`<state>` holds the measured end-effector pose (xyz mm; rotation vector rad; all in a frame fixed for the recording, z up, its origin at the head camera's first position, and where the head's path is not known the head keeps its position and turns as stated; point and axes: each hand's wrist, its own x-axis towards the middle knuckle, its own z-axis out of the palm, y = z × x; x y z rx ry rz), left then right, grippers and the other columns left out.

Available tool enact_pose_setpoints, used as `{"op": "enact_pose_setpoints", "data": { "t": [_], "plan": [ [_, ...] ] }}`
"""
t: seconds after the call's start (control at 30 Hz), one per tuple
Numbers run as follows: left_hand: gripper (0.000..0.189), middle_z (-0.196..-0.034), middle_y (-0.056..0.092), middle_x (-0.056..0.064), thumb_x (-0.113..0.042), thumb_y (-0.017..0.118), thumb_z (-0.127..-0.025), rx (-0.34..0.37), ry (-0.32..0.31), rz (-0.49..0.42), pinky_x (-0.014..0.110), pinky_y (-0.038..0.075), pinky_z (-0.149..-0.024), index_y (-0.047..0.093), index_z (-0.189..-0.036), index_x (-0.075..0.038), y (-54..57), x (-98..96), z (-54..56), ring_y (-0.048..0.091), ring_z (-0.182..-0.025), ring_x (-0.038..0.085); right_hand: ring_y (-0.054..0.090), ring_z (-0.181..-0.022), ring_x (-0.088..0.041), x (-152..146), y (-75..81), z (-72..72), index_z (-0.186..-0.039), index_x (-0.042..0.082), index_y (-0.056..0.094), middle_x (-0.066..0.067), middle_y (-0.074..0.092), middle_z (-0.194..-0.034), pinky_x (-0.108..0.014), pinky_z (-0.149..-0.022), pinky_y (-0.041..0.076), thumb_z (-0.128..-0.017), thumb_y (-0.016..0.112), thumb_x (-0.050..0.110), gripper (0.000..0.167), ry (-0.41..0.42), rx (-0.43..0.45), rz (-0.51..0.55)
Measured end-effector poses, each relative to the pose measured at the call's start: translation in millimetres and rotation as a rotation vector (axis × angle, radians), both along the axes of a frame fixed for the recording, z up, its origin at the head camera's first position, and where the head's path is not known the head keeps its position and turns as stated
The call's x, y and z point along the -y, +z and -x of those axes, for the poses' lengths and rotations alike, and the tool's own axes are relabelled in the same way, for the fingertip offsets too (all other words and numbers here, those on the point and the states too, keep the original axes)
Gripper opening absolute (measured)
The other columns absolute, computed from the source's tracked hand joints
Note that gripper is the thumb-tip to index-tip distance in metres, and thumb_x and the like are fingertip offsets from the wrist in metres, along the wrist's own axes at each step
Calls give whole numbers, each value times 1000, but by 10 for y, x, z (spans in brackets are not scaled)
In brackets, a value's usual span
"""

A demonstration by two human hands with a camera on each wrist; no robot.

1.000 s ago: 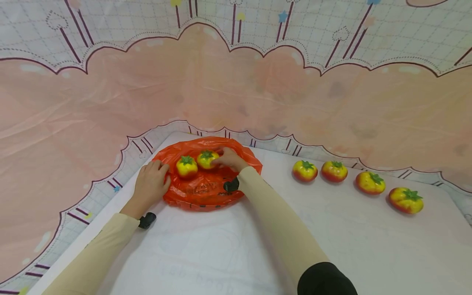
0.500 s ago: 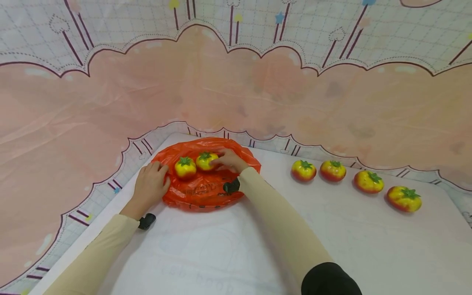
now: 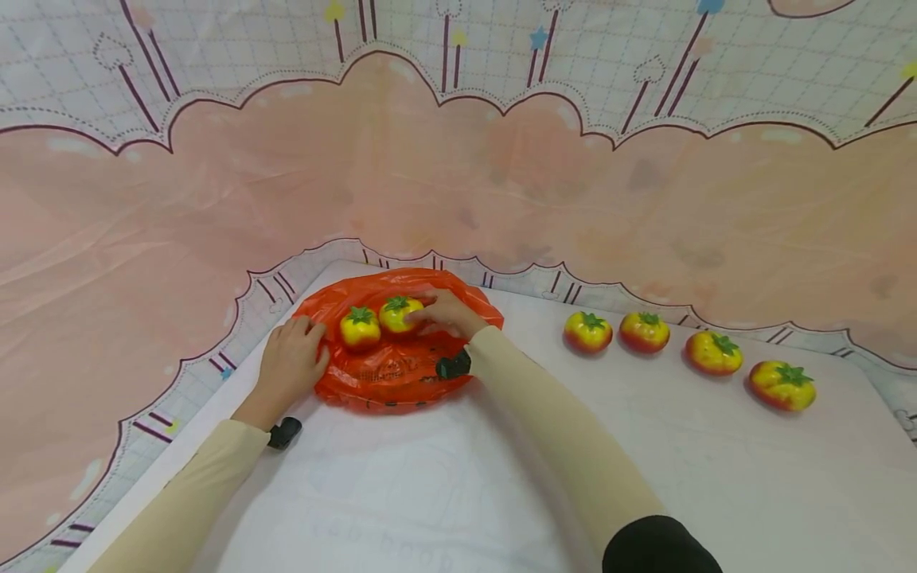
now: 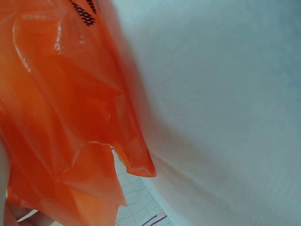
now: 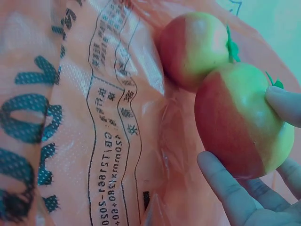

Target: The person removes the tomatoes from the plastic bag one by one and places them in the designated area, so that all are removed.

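An orange-red plastic bag lies spread on the table at the left of the head view. Two glossy yellow-and-red tomatoes with green leafy tops sit on it side by side. My right hand holds the right tomato, thumb near its green top and fingers around its side, as the right wrist view shows. The other tomato touches it. At the bag's left edge, my left hand grips the plastic with bent fingers. The left wrist view has mostly bag, with fingers barely showing at the lower left.
Several more tomatoes stand in a slanting row along the back right, among them one nearest the bag and one farthest right. The white table ends at the back against a patterned pink cloth.
The head view has shifted slightly. Both hands, the bag and the tomatoes keep nearly the same places.
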<state>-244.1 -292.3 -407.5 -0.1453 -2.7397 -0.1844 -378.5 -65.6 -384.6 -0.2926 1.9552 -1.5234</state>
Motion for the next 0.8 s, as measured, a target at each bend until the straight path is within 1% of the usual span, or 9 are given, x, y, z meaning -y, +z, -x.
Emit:
{"op": "enact_pose_setpoints", "data": {
  "t": [0.17, 0.3, 0.47, 0.57, 0.8],
  "plan": [
    [27, -102, 53, 23, -10, 62, -84, -9, -6, -9, 56, 40, -95, 60, -107, 4, -4, 5, 5, 48, -99, 39, 51, -120, -29, -20, 80, -68, -138, 8, 45, -12, 43, -141, -41, -96, 49, -86, 66, 9, 56, 19, -18, -3],
    [28, -103, 53, 23, -10, 62, -84, -14, -9, -10, 57, 40, -95, 60, -108, 5, -2, 11, 7, 48, -100, 39, 52, -117, -28, -28, 139, -131, -135, 8, 48, -11, 42, -141, -42, -95, 50, -84, 68, 10, 54, 38, -49, -23],
    [28, -104, 53, 24, -10, 62, -84, -8, -8, -16, 57, 39, -96, 59, -108, 5, 1, 15, 7, 48, -101, 40, 55, -110, -27, -42, 167, -191, -131, 9, 50, -10, 46, -137, -39, -89, 53, -82, 70, 11, 53, 50, -79, -32],
    [28, -104, 53, 23, -10, 62, -84, -7, -6, -17, 57, 39, -96, 59, -108, 5, -3, 19, 9, 48, -101, 40, 54, -110, -26, -60, 176, -227, -130, 11, 51, -9, 46, -136, -37, -88, 54, -82, 71, 12, 52, 58, -91, -38],
    [27, -101, 53, 23, -10, 61, -84, -27, -21, -17, 57, 40, -94, 59, -106, 5, -30, 28, 15, 48, -98, 39, 51, -114, -26, -168, 211, -337, -129, 13, 49, -8, 43, -137, -40, -94, 51, -81, 72, 15, 53, 92, -119, -39]
  ]
}}
